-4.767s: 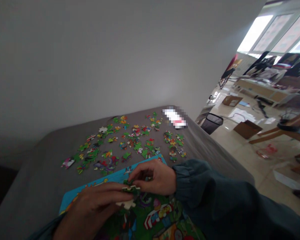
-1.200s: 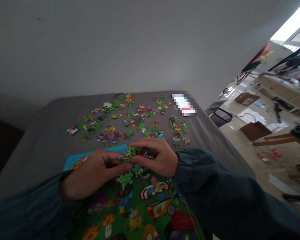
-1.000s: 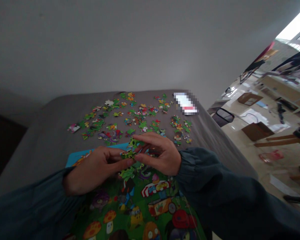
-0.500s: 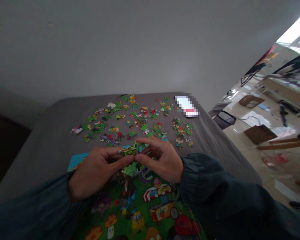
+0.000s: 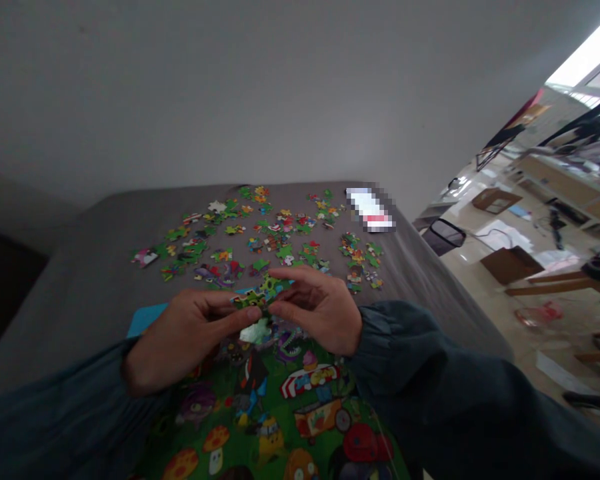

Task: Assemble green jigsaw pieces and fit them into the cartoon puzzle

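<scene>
- Our left hand [image 5: 190, 337] and right hand [image 5: 320, 313] meet, both pinching one green puzzle piece [image 5: 254, 298].
- Below lies the assembled puzzle [image 5: 300, 407]; loose pieces [image 5: 260, 243] crowd the grey tabletop's [image 5: 90, 293] far edge.

A plain grey-white wall [image 5: 260, 87] is filling the far side behind a grey cloth-covered table [image 5: 90, 267]. To the right, a glossy pale tiled floor [image 5: 485, 293] is reflecting daylight coming from a bright window [image 5: 587, 57]. A black mesh waste bin [image 5: 443, 235], brown cardboard boxes [image 5: 505, 263] and a long light wooden bench [image 5: 560, 187] are standing there.
</scene>
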A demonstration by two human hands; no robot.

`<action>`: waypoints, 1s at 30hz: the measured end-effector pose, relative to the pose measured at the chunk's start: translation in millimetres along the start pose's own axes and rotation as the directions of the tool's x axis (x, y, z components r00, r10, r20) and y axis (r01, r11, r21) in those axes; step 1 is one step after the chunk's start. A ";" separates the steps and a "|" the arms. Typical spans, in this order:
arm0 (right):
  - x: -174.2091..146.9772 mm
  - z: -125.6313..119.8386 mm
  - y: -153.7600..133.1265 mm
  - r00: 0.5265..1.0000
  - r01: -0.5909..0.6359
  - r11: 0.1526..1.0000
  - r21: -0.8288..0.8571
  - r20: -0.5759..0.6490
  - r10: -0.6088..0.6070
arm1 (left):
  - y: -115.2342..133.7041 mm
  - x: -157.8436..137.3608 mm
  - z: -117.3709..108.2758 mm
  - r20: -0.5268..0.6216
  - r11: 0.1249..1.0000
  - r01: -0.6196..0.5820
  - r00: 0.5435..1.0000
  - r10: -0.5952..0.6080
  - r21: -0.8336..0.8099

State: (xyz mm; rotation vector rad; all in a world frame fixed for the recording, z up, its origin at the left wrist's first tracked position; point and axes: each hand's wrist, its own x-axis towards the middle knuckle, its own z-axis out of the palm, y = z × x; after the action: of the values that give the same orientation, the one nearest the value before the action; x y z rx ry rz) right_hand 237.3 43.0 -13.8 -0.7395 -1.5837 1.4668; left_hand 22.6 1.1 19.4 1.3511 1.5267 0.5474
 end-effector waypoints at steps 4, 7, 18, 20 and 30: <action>-1.3 0.7 -2.3 0.998 0.060 0.995 -0.076 0.023 -0.059 | 2.2 -0.6 1.8 0.057 1.000 -0.019 0.998 0.019 -0.014; -1.7 1.0 -4.0 1.000 0.006 0.995 -0.096 0.019 -0.005 | 6.3 -1.6 4.2 0.091 0.998 -0.058 0.994 0.060 -0.021; 5.3 -0.9 -4.3 0.988 -0.153 0.988 -0.008 -0.003 0.153 | 10.2 0.7 -15.6 -0.043 0.991 -0.122 0.991 0.124 0.051; 6.6 -1.2 -4.1 0.980 -0.194 0.981 0.003 0.031 0.194 | 12.9 1.3 -27.0 -0.244 0.987 -0.140 0.957 0.155 0.078; 5.2 2.6 -10.0 0.931 -0.351 0.936 0.033 0.121 0.345 | 8.3 6.8 -12.3 -0.065 0.986 -0.142 0.987 0.148 0.093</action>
State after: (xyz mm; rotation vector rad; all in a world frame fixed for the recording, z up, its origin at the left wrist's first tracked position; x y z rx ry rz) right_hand 233.7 44.8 -2.9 -0.9575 -1.5446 1.8291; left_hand 16.6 12.9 28.9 1.5340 1.5329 0.6314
